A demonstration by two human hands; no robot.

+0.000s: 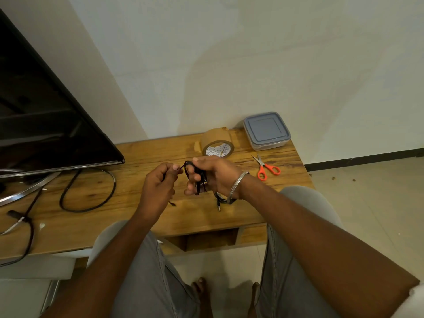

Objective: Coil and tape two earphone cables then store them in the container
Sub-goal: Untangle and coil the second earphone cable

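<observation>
A dark television [46,111] (its black cord [83,211] looped alongside) stands on the wooden table [68,228].

Room corner: low wooden table, plain wall, tiled floor.
Off-white wall [252,53] fills the upper frame, faintly yellow-tinted at centre. Black skirting [358,160] at middle right meets pale tiled floor [367,203] at right and bottom. Wood-grain table [142,216] spans the middle, with an open recess [206,241] under its front edge. Dark flat-screen television [41,111] at upper left on a chrome stand [27,191]; a black lead [87,211] loops on the tabletop nearby. Soft light.
</observation>
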